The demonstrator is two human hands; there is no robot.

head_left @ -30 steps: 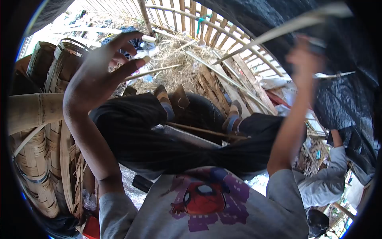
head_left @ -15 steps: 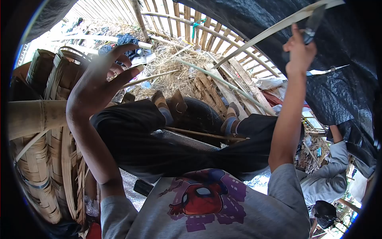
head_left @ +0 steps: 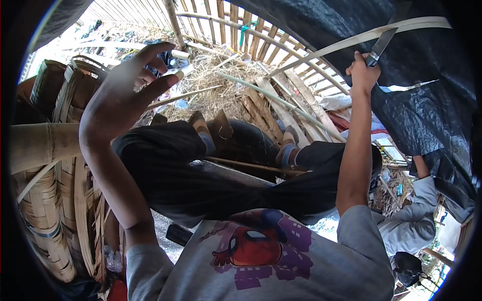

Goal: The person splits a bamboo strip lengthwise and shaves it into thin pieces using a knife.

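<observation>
My left hand (head_left: 118, 90) is raised at the left with its thumb and fingers apart. Nothing shows between them. In my right hand (head_left: 363, 75), at the upper right, is a knife (head_left: 385, 42) with a dark handle and its blade pointing up and away. That blade crosses a long pale bamboo strip (head_left: 346, 42), which bends in a slight arc from the middle of the view to the upper right. Whether blade and strip touch, I cannot tell.
Woven bamboo baskets (head_left: 47, 220) and a thick bamboo pole (head_left: 45, 146) stand at the left. Black plastic sheeting (head_left: 422, 115) hangs at the right. Straw (head_left: 206, 75) and wooden slats (head_left: 281, 103) lie ahead. Another person (head_left: 409, 226) is at the lower right.
My right hand has moved a little left and down, and the knife blade shows more fully. The bamboo strip's far end has swung right and lower. My left hand has barely shifted.
</observation>
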